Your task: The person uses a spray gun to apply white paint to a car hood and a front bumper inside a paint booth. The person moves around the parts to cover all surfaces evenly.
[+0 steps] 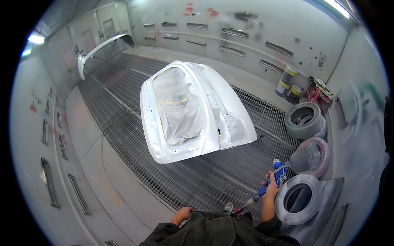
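Note:
My right hand (271, 189) is wrapped round the handle of a blue spray gun (280, 173). A clear paint cup (303, 159) is fixed to the gun and holds little that I can make out. From the handle's lower end an air hose (201, 211) with a red coupling (238, 210) runs across my front. My left hand (183, 215) is closed on that hose, low in the view. Ahead of both hands lies a white car tailgate (209, 151), raised off the floor. Masking sheet (180, 119) edged with yellow tape covers its window opening.
Stacked tyres (292, 119) and a dusty tyre (283, 201) stand along the right wall. Paint cans (283, 87) and a red object (318, 95) sit behind them. A white bumper (85, 57) is propped at far left. Metal grating (197, 180) forms the floor.

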`<state>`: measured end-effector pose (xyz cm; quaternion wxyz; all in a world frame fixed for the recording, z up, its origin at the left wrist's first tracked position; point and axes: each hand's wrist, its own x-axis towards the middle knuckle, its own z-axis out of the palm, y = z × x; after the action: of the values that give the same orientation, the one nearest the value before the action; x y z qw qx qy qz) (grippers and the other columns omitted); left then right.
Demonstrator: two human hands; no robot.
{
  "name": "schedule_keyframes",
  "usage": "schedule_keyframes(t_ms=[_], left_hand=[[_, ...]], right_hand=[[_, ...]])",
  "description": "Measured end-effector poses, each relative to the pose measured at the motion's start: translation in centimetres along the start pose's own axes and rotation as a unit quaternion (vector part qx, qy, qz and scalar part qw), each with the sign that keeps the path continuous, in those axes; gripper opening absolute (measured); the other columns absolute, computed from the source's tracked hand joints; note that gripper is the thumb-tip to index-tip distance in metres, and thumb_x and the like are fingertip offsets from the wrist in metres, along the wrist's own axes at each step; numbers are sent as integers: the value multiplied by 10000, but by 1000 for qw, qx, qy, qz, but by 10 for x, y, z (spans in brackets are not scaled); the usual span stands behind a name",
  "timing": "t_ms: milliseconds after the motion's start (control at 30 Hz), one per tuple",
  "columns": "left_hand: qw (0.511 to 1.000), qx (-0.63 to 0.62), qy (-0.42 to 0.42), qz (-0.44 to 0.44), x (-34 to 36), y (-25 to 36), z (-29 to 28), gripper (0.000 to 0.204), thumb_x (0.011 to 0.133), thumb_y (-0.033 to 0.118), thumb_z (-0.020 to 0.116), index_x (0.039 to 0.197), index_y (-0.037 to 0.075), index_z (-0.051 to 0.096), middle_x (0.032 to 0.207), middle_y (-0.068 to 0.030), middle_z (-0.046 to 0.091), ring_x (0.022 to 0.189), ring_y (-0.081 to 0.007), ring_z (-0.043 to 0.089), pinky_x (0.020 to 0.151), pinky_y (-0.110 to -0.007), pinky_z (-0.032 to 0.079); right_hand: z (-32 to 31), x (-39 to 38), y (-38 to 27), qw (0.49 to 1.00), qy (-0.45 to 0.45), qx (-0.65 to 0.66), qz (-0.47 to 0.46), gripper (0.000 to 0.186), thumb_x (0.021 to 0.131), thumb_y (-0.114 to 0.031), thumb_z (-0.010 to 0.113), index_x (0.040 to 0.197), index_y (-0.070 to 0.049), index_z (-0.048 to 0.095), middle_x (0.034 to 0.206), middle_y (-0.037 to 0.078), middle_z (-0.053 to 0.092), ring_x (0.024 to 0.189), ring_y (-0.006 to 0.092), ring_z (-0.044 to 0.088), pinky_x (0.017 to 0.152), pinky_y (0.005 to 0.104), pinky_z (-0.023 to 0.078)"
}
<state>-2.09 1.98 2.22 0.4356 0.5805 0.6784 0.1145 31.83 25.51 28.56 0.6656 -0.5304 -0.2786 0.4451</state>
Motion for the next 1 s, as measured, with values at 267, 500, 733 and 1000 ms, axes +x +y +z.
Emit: schedule_keyframes(t_ms=[267, 500, 733, 1000], left_hand=[[997, -57, -35, -46, -6, 21, -24, 428, 815, 404, 638, 1017, 27, 664, 1026, -235, 678, 1033, -424, 617, 840, -482, 490], [997, -54, -31, -54, -15, 33, -29, 493, 837, 425, 631, 1144, 40, 660, 1095, -221, 668, 1074, -401, 610, 877, -467, 483], [995, -20, -59, -83, -1, 6, 9, 513, 860, 456, 581, 1143, 34, 657, 1134, -210, 656, 1117, -390, 588, 897, -461, 471], [997, -58, -28, -50, 2, -29, 49, 507, 859, 484, 560, 1106, 58, 678, 1087, -203, 677, 1061, -394, 622, 863, -467, 483]], right_hand=[[-42, 31, 14, 994, 104, 33, 22, 143, 920, -88, 606, 1057, -47, 610, 945, 47, 675, 792, 132, 629, 471, 292, 509], [-42, 44, 19, 993, 90, 58, 41, 145, 937, -84, 575, 1079, -60, 598, 975, 43, 667, 835, 127, 623, 477, 287, 515], [-26, 52, 15, 995, 65, 53, 55, 145, 937, -84, 586, 1079, -62, 598, 963, 40, 664, 815, 129, 625, 470, 291, 501], [-17, 56, 29, 997, 30, 45, 61, 157, 929, -100, 599, 1080, -59, 605, 955, 42, 667, 788, 131, 625, 478, 292, 489]])
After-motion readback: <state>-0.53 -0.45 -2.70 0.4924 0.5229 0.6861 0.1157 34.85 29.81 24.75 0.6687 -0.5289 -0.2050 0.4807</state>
